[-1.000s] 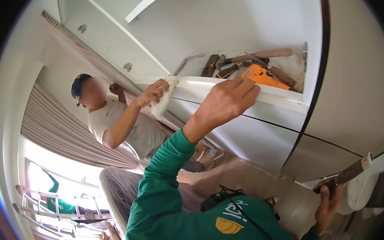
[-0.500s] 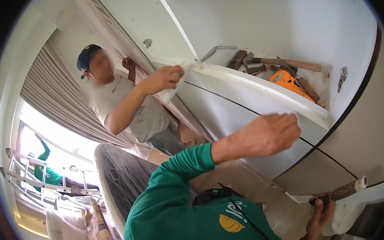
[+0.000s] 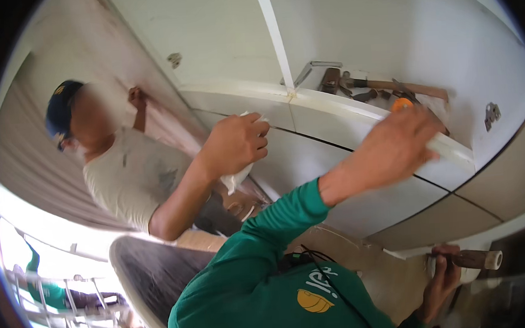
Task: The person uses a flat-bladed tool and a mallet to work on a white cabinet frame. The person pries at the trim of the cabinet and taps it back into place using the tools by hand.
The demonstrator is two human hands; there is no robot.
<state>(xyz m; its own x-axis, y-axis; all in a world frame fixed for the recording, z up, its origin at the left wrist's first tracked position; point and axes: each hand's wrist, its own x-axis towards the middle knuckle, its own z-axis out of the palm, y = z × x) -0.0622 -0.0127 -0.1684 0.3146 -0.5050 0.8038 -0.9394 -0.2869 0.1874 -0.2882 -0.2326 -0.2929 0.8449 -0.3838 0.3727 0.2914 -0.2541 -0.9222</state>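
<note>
My left hand [image 3: 388,150] reaches over the front edge of a pale cabinet compartment [image 3: 361,107]. Its fingers are loosely bent and a little blurred, thumb apart, with nothing seen in them. Just beyond lie an orange power tool [image 3: 402,104], mostly hidden by that hand, and a hammer [image 3: 405,87] with a wooden handle. A brown block-like tool [image 3: 330,81] sits at the compartment's left end. Low on the right, my right hand [image 3: 442,278] is closed round a tool with a dark wooden handle [image 3: 476,260] and a pale round end; its working end is hidden.
A co-worker in a cap stands at the left; their hand [image 3: 237,144] holds a crumpled white cloth [image 3: 237,179] near my left arm. A plastic-wrapped dark panel [image 3: 161,269] stands at my left. Behind it is a metal ladder [image 3: 72,299] with another person in green.
My left hand has moved from in front of the cabinet to over the compartment's edge, its fingers loosening. My right hand keeps the wooden-handled tool. The view has shifted, and the co-worker appears closer.
</note>
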